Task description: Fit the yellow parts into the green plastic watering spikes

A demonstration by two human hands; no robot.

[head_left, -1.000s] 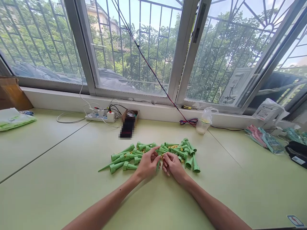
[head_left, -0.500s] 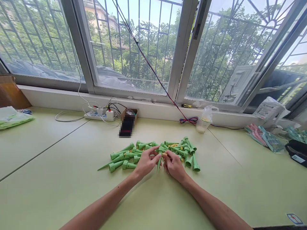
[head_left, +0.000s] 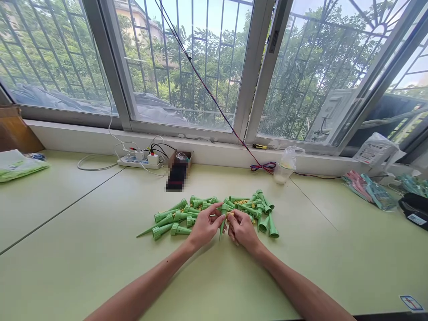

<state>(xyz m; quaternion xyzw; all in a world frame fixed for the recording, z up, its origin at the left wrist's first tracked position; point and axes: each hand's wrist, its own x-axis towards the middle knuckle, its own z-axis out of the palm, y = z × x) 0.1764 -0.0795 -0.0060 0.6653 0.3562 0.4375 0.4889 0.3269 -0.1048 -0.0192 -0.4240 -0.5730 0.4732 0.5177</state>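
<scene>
Green spike is partly covered by fingers of the left hand.

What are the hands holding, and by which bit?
Left hand: a green spike, by its wide upper end. Right hand: a yellow piece; which part is unclear.

No text is legible. A blue-bordered sticker with a red mark is affixed to the table at its near right corner. The white label on the black article and print on the white bag are too small to read.
</scene>
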